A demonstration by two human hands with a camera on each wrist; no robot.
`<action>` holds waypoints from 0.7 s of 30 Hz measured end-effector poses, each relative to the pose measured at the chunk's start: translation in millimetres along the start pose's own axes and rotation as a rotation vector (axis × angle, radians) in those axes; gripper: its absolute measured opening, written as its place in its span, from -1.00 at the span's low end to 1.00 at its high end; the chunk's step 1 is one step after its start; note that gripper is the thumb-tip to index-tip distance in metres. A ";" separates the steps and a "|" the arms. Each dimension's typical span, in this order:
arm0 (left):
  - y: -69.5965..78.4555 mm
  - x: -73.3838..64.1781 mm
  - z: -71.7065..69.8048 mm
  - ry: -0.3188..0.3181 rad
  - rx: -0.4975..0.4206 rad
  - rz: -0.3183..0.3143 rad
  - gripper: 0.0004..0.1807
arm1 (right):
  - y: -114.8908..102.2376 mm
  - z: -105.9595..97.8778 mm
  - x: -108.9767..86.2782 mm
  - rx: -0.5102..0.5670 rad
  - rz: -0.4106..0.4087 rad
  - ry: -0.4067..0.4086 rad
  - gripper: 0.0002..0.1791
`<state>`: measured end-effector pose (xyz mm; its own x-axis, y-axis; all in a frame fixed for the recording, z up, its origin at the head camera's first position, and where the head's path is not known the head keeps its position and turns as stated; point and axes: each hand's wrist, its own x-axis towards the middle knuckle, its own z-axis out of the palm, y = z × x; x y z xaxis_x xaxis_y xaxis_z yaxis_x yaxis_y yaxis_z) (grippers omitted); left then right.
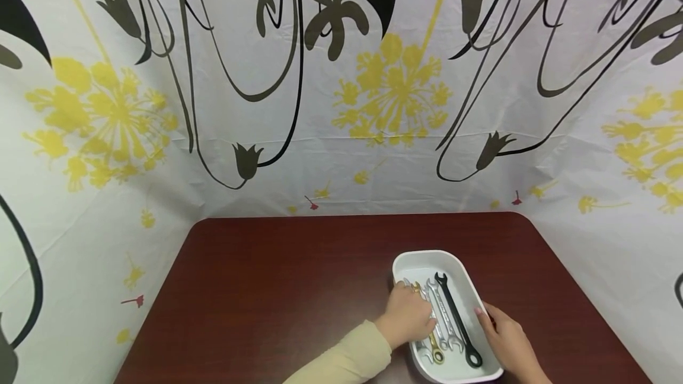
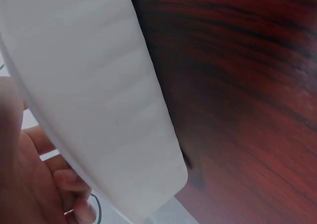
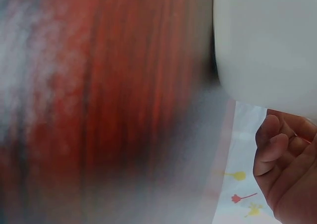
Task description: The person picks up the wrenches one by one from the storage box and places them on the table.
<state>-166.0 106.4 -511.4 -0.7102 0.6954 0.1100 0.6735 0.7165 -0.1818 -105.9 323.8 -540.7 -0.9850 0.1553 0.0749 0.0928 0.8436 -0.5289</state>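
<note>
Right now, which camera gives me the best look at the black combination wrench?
The head view: it looks down into the white tray and shows the black combination wrench whole, from open end to ring end. Both wrist views show the tray's outer wall, with none of the wrench visible.

Head view: the left hand (image 1: 407,316) covers the middle of the gold wrench (image 1: 434,341) and parts of the silver wrenches (image 1: 444,314); we cannot count these, nor tell what its hidden fingertips grip. Bottom edge crops the table (image 1: 267,289) and sleeve (image 1: 349,355). Left wrist view: the tray (image 2: 99,100) wall blocks our sight of its contents. Right wrist view: tabletop blurred; right edge cuts the right hand (image 3: 292,169).
</note>
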 end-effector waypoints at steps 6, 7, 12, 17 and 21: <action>5.1 5.8 3.6 -0.010 0.051 -0.017 -0.63 | 0.6 0.3 1.1 0.002 0.001 -0.002 -0.48; 5.7 6.2 3.8 -0.022 0.057 -0.022 -0.63 | 0.5 0.4 1.1 0.000 -0.001 0.000 -0.48; 8.8 8.4 3.7 -0.078 0.090 -0.036 -0.68 | 0.4 -0.1 1.4 -0.004 -0.004 0.002 -0.52; 13.1 13.6 5.8 -0.153 0.121 -0.080 -0.73 | 0.8 -0.4 1.9 -0.008 0.009 -0.002 -0.56; 17.6 18.2 12.4 -0.211 0.139 -0.132 -0.76 | -0.3 -1.0 3.7 -0.028 0.046 -0.044 -0.53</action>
<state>-169.6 131.1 -524.7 -0.8267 0.5592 -0.0614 0.5479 0.7755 -0.3137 -109.4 324.7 -539.4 -0.9849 0.1724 0.0132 0.1420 0.8500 -0.5073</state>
